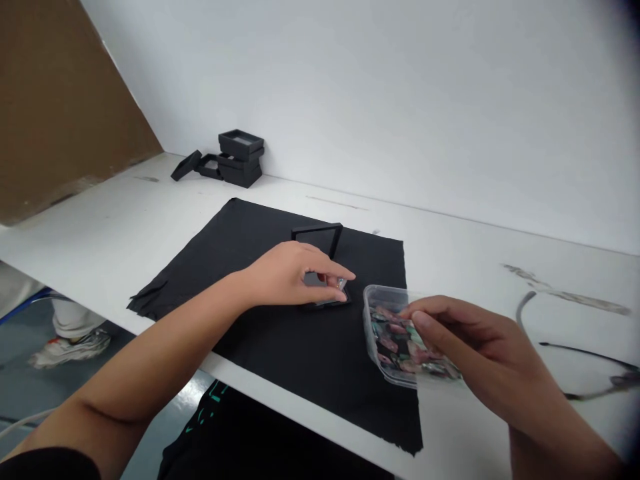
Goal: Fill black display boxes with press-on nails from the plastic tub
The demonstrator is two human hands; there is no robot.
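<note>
My left hand (300, 273) reaches over a black cloth (310, 360), its thumb and forefinger pinching a small shiny clear piece (341, 283). Beneath and behind it lies a black frame box, its lid (317, 235) raised at the back; the hand covers much of its base. On the right, a clear plastic tub (373, 333) holds several pink, green and dark pieces (400, 343). My right hand (465, 340) is over the tub's right side, thumb and forefinger pressed together at the pieces. Whatever is between those fingertips is too small to make out.
Small black boxes (241, 160) are stacked at the back left against the white wall, with another leaning beside them. A pair of glasses (590, 353) or similar thin-framed item lies at the far right. The white table (100, 247) has its front edge near my body.
</note>
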